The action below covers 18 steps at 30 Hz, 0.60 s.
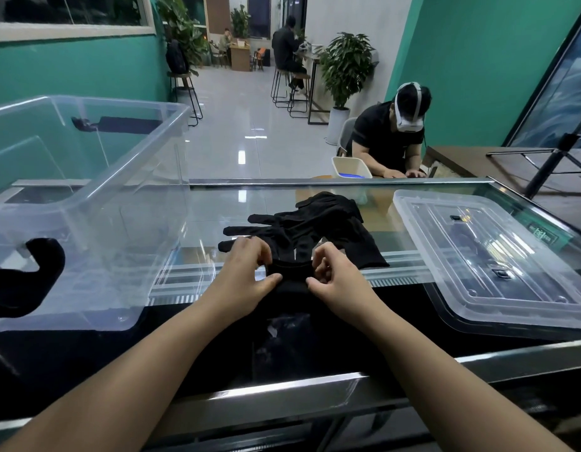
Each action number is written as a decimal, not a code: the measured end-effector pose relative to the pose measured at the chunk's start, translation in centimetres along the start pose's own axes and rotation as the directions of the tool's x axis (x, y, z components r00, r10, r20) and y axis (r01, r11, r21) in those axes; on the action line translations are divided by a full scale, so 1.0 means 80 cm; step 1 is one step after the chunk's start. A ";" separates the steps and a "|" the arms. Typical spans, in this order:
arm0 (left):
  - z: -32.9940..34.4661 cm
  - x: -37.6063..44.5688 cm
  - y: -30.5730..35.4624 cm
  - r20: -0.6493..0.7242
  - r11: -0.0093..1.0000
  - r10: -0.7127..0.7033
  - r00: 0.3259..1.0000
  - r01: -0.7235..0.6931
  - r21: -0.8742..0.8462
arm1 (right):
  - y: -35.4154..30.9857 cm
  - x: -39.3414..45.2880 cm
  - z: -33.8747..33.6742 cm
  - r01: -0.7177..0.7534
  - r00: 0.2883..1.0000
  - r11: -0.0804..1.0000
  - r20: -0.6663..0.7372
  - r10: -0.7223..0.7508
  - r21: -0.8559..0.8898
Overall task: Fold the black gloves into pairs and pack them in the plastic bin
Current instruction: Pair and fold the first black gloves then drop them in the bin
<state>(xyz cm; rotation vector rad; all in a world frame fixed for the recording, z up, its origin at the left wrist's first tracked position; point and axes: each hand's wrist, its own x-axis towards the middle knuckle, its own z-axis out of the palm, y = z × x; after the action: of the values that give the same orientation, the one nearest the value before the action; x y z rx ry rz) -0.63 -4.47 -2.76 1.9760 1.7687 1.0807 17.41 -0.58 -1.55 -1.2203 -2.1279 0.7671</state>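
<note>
Both my left hand [250, 272] and right hand [331, 275] pinch the black glove cuff [290, 272] between curled fingers; beyond them loose gloves [318, 223] could snag and drag along.

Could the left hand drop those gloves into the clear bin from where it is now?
Probably yes. The left hand grips the black gloves just right of the plastic bin, whose top is open; its lid lies off to the right. It must lift over the wall.

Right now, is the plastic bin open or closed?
Open: the plastic bin has no cover; its lid lies flat on the counter, right of the gloves.
</note>
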 end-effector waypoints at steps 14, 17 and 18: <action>-0.008 -0.019 -0.011 0.163 0.953 0.158 0.974 -0.194 0.233 | 0.001 -0.026 -0.003 0.164 0.986 0.913 0.099 -0.137 -0.374; -0.004 -0.018 -0.007 0.201 0.976 0.069 0.977 -0.107 0.188 | 0.003 -0.028 -0.005 0.155 0.974 0.917 0.212 -0.080 -0.366; -0.004 -0.017 -0.007 0.214 0.978 0.060 0.975 -0.100 0.181 | 0.001 -0.027 -0.006 0.165 0.969 0.918 0.234 -0.082 -0.361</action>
<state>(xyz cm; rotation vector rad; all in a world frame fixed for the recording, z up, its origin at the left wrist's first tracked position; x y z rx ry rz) -1.25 -5.73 -3.40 2.1998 1.7487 0.7175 18.74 -2.37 -1.68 -1.2171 -2.5951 0.4584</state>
